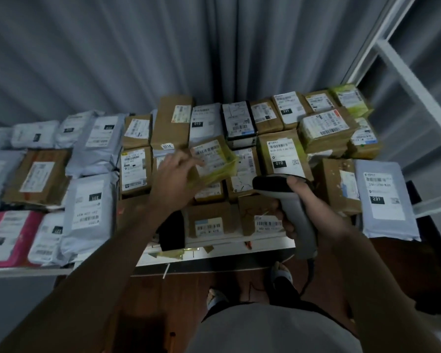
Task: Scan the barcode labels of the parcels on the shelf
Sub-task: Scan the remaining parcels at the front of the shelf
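The left hand [174,178] holds a small parcel wrapped in yellow tape [214,161], fingers and thumb pinching its left edge; the parcel is tilted, its white barcode label [209,155] facing up toward the camera, and it is raised above the boxes beneath it. The right hand [308,200] is wrapped round the grip of a grey handheld scanner [290,200], thumb over the top of the handle; the scanner head sits just right of and below the held parcel, pointing toward the left hand. A cord hangs from the base of the handle. Directly beyond the scanner head stands a brown box marked 010 [281,154]. Below the held parcel, nearest the person, lie two flat cardboard boxes [209,220] with barcode labels, resting on the white shelf edge [214,253]. To the left of the left hand, grey poly mailers [89,202] lie stacked, with a pink mailer [7,238] at the far left. To the right of the right hand a grey mailer marked 231 [382,197] lies flat at the shelf end. Further rows of taped cardboard boxes [326,128] stand behind the grip, against a grey curtain [163,47]. A white metal frame [405,80] rises at the far right. Image is dim and slightly blurred; label text mostly illegible
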